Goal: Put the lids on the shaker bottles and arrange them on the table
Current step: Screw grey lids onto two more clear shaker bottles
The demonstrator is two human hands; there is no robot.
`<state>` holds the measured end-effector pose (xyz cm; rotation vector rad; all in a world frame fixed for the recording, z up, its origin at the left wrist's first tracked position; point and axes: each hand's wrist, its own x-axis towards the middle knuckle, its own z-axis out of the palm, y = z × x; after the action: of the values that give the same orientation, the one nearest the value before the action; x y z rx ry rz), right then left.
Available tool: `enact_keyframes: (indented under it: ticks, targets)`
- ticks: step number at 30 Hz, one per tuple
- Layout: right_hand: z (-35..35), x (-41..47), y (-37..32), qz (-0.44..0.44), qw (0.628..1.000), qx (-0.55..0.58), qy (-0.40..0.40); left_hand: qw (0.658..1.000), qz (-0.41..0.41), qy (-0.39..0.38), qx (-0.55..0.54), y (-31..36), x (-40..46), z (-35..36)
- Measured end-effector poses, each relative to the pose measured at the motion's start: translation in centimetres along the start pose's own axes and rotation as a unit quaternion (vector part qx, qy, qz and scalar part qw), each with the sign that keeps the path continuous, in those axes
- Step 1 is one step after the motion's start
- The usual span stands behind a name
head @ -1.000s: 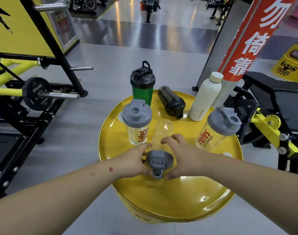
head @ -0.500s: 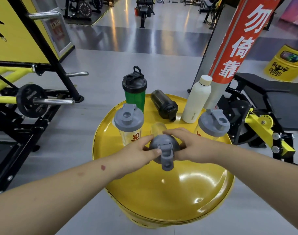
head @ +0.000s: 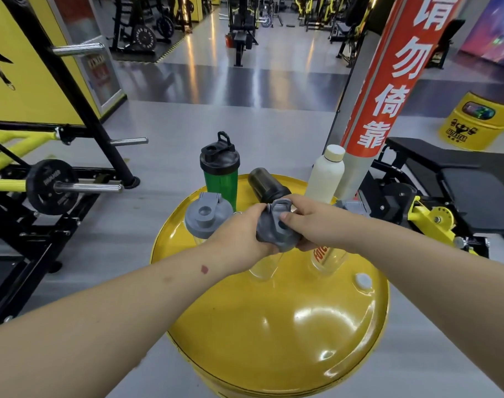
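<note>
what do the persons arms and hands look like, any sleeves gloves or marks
Both forearms are bare, with no sleeves in view. The left hand and right hand wear no gloves. No watch or wristband shows. The left forearm carries a small red mark near the wrist.

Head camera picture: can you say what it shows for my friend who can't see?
Both hands, left hand and right hand, grip a grey lid on a clear shaker bottle above a round yellow table, with other bottles behind.

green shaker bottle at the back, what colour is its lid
Black, on the green shaker bottle; its lid shows clearly in the head view.
</note>
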<state>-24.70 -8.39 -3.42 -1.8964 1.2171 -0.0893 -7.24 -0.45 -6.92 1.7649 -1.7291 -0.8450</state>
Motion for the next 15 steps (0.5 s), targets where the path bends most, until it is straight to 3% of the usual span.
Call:
enact_keyframes:
  ticks: [6,9,15]
  targets:
    - [-1.1,0.8,-0.7,-0.007,1.0,0.016,-0.009,0.999,-0.011,0.012,0.032,0.0,1.6,0.1]
    - [-1.2,1.2,-1.3,-0.021,0.999,-0.045,0.005,0.999,-0.014,0.028,0.033,0.5,2.0,0.1]
    - [-1.7,2.5,-2.3,-0.085,0.971,-0.15,0.168,0.998,-0.025,0.045,0.024,0.3,2.2,0.2]
